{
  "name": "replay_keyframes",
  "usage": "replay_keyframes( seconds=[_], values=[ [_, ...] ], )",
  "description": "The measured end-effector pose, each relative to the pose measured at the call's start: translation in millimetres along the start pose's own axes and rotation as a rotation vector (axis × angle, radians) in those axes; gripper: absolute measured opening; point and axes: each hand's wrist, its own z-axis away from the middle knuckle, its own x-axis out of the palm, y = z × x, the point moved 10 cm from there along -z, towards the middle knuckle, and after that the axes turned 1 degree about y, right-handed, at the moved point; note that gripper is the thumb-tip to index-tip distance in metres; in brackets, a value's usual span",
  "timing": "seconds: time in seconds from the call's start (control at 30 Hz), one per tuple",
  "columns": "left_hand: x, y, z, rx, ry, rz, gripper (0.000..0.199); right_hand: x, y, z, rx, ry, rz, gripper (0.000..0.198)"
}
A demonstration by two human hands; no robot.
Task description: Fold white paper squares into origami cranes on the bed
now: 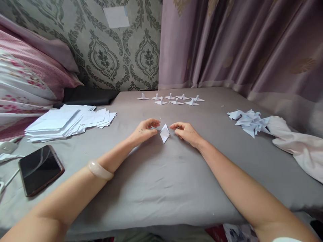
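Folded paper diamond (165, 133) lies between my left hand (147, 130) and right hand (187, 133), both loosely curled, holding nothing. I'd steady both sides lightly, keeping points aligned and creases crisp.

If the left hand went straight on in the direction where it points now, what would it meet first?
The left hand would probably meet the paper diamond just beside it, though one view leaves the depth unclear.
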Motion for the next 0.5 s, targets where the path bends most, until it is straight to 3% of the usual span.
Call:
replay_keyframes(
  seconds=[0.23, 0.5],
  values=[
    [34, -9, -11, 0.029, -0.073, 0.063, 0.034, -3, 5, -2, 0.009, 0.040, -0.078, 0.030],
    [32, -5, -10, 0.100, -0.017, -0.136, 0.015, 4, 5, -2, 0.017, 0.045, -0.116, 0.024]
  ],
)
